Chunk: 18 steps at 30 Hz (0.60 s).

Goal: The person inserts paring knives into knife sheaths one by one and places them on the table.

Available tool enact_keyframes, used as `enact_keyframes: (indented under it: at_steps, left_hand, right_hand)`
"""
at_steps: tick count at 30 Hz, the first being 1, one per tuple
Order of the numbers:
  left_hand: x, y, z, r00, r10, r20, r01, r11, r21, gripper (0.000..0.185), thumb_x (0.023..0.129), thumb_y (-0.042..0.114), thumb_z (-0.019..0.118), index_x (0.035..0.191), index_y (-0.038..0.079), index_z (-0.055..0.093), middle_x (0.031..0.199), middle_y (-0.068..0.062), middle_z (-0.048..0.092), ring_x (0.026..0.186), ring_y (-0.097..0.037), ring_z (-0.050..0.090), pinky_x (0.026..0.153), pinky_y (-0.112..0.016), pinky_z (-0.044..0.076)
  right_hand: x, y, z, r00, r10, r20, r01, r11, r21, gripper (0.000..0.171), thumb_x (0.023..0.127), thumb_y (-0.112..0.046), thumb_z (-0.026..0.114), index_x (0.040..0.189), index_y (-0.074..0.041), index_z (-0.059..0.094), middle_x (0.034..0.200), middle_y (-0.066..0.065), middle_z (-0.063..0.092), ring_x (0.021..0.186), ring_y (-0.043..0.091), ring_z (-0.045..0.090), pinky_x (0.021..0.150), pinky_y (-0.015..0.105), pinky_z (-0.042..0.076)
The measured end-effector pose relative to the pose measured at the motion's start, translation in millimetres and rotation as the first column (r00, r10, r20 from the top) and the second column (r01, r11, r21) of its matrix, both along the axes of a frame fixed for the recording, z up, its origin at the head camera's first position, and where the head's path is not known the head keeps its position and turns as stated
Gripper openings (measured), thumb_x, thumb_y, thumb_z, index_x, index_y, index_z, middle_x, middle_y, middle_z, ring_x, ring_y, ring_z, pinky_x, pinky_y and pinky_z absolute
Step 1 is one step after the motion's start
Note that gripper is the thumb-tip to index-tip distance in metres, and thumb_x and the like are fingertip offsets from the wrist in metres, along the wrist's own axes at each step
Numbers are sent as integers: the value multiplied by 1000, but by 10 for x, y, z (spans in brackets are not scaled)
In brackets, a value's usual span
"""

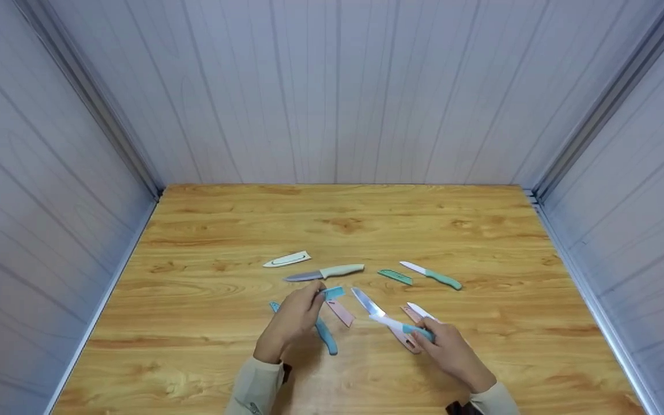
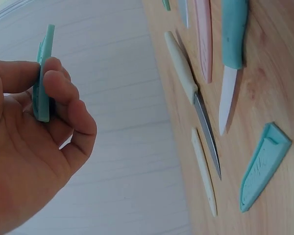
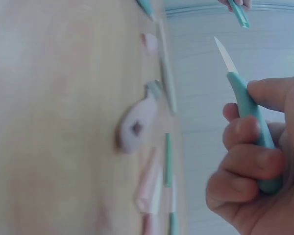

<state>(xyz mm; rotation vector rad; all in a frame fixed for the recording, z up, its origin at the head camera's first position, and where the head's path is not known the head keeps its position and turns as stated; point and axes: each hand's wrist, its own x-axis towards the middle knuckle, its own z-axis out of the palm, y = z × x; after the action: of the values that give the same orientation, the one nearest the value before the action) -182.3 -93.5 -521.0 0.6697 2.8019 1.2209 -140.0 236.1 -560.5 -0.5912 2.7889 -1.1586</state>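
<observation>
Nearest the person, the right hand (image 1: 453,349) wraps its fingers round the teal handle of a white-bladed knife (image 3: 245,98), blade pointing toward the left hand (image 1: 291,320), which pinches a teal sheath (image 2: 43,73) between thumb and fingertips above the tabletop (image 1: 482,230). This looks like the sheathing step, calling for lining the blade tip up with the sheath's mouth. Beyond lie a cream-handled knife (image 1: 326,272), its cream sheath (image 1: 287,260) and a green-handled knife (image 1: 433,275).

Bare table (image 1: 338,213) beyond scattered knives (image 1: 325,272), apparently unobstructed.
</observation>
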Motion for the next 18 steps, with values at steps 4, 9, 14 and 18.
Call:
enact_keyframes:
  at_steps: [4, 9, 14, 18]
  left_hand:
    - [-25, 39, 36, 1000, 1, 3, -1, 1000, 27, 14, 102, 15, 41, 104, 11, 54, 74, 5, 46, 64, -10, 43, 60, -27, 39]
    - [-36, 82, 73, 999, -30, -26, 32, 997, 70, 16, 102, 14, 40, 103, 9, 55, 71, 6, 44, 60, -8, 40, 58, -26, 37]
    - [-37, 121, 129, 999, -40, -13, 41, 995, 96, 16, 102, 14, 40, 102, 11, 56, 69, 7, 42, 56, -7, 38, 56, -24, 35]
    - [-36, 148, 141, 999, -46, 14, 44, 994, 103, 17, 103, 15, 39, 98, 12, 55, 69, 6, 42, 57, -7, 38, 56, -25, 36]
  right_hand:
    - [-73, -18, 150, 997, -71, 25, 72, 997, -23, 22, 97, -34, 53, 86, -15, 56, 60, -10, 36, 50, 2, 30, 48, 20, 29]
    - [-148, -52, 310, 995, -95, 26, 97, 994, -52, 24, 97, -35, 53, 85, -15, 58, 59, -9, 44, 47, 3, 34, 46, 21, 31]
    - [-200, -95, 426, 992, -122, 27, 123, 990, -66, 27, 96, -37, 54, 85, -14, 60, 58, -7, 43, 47, 5, 35, 45, 21, 32]
    - [-236, -126, 489, 991, -133, 11, 133, 989, -65, 29, 95, -38, 55, 86, -11, 64, 60, -6, 47, 49, 7, 38, 46, 23, 33]
